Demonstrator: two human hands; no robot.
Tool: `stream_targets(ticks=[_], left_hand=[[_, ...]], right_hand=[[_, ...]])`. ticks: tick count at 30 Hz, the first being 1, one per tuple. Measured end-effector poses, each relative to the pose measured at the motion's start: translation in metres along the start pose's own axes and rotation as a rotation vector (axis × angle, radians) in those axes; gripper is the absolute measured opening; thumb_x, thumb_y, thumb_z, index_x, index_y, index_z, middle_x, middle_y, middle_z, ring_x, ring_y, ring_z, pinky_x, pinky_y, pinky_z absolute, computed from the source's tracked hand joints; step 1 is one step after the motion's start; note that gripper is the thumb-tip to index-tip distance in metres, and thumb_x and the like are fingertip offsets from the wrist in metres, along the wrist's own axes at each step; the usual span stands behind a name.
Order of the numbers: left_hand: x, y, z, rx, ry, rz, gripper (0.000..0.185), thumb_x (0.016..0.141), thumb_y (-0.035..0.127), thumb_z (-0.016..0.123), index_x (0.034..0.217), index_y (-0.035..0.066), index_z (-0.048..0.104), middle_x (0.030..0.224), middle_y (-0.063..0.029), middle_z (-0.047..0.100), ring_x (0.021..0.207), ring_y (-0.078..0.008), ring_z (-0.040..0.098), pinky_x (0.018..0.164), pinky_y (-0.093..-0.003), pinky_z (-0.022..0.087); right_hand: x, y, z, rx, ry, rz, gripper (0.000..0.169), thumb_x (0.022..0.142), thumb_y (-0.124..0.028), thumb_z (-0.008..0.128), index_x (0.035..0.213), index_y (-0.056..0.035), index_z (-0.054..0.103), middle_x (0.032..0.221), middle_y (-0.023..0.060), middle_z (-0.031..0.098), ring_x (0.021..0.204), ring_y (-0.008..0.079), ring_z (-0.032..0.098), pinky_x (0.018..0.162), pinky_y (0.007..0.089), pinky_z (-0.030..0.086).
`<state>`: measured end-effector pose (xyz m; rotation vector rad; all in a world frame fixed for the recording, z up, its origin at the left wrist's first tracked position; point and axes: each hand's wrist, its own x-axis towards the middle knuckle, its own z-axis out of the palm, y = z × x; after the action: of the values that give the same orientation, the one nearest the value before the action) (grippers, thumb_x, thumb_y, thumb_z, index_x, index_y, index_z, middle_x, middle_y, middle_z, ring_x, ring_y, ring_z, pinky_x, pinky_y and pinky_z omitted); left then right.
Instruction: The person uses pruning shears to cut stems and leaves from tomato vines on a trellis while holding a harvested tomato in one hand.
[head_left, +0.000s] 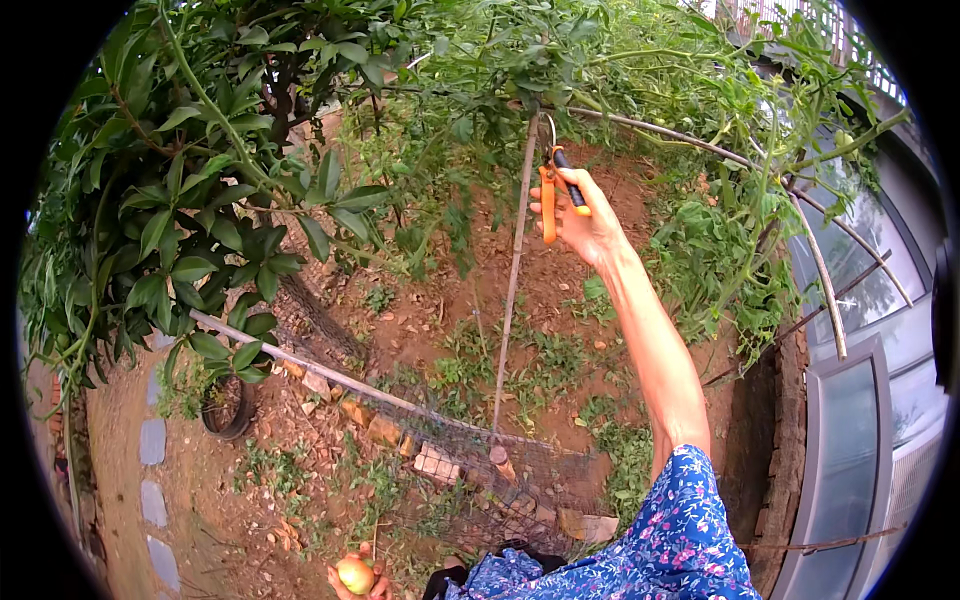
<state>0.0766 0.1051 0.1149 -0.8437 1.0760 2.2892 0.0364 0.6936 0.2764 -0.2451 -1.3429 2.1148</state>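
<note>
My right hand (581, 217) is raised at the upper middle, closed around the orange and black handles of pruning shears (553, 180). Their curved metal blades point up at leafy vines (517, 82), beside the top of an upright wooden pole (516, 270). Whether the blades touch a stem, I cannot tell. Low at the bottom edge, my left hand (381, 585) holds a round, yellow-red fruit (355, 575), possibly a tomato.
Dark netting (525, 480) hangs from a slanting pole (300, 354) before me. A leafy tree (202, 225) stands left, above a round pot (229, 409) and stepping stones (153, 502). Thin branches (821, 277) jut out at right near a window (847, 442).
</note>
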Motion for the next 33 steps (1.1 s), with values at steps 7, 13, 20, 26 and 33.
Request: stream_targets(ticks=[7, 13, 20, 26, 33], left_hand=[[0.029, -0.012, -0.026, -0.065, -0.153, -0.137, 0.056, 0.079, 0.062, 0.054, 0.106, 0.014, 0.061, 0.088, -0.0156, 0.062, 0.039, -0.0193, 0.041, 0.031, -0.0277, 0.035], [0.02, -0.011, 0.011, -0.022, -0.187, -0.109, 0.057, 0.08, 0.058, 0.056, 0.106, 0.008, 0.06, 0.092, -0.0139, 0.062, 0.05, -0.0203, 0.051, 0.033, -0.0244, 0.036], [0.021, -0.005, 0.026, 0.017, -0.17, -0.043, 0.054, 0.081, 0.055, 0.056, 0.104, 0.006, 0.06, 0.094, -0.0101, 0.063, 0.066, -0.0229, 0.061, 0.034, -0.0241, 0.04], [0.032, -0.007, 0.011, 0.005, -0.193, -0.031, 0.052, 0.081, 0.053, 0.058, 0.103, 0.006, 0.061, 0.095, -0.0098, 0.063, 0.07, -0.023, 0.061, 0.033, -0.0247, 0.038], [0.032, -0.009, 0.019, -0.029, -0.196, -0.029, 0.053, 0.081, 0.053, 0.058, 0.103, 0.004, 0.06, 0.096, -0.0106, 0.062, 0.07, -0.0241, 0.06, 0.034, -0.0245, 0.037]], right_hand=[[0.041, 0.022, 0.006, 0.051, 0.072, -0.122, 0.051, 0.078, -0.044, 0.067, 0.111, -0.0086, 0.051, 0.097, 0.0069, 0.052, 0.095, 0.022, 0.05, 0.085, 0.0432, 0.039], [0.071, 0.038, -0.005, 0.04, 0.175, -0.186, 0.055, 0.078, -0.04, 0.07, 0.114, -0.0057, 0.047, 0.101, 0.0071, 0.048, 0.094, 0.0213, 0.049, 0.079, 0.041, 0.041], [0.093, 0.028, 0.001, -0.24, 0.259, -0.313, 0.058, 0.077, -0.041, 0.069, 0.113, -0.0019, 0.045, 0.094, 0.0047, 0.042, 0.088, 0.0164, 0.043, 0.086, 0.0412, 0.037], [0.099, 0.017, 0.005, -0.272, 0.304, -0.324, 0.065, 0.075, -0.038, 0.071, 0.12, 0.0006, 0.043, 0.107, 0.011, 0.048, 0.103, 0.0222, 0.047, 0.093, 0.0428, 0.034], [0.111, 0.018, -0.015, -0.416, 0.43, -0.357, 0.079, 0.073, -0.029, 0.073, 0.13, 0.0074, 0.033, 0.107, 0.012, 0.055, 0.094, 0.0202, 0.056, 0.087, 0.035, 0.043]])
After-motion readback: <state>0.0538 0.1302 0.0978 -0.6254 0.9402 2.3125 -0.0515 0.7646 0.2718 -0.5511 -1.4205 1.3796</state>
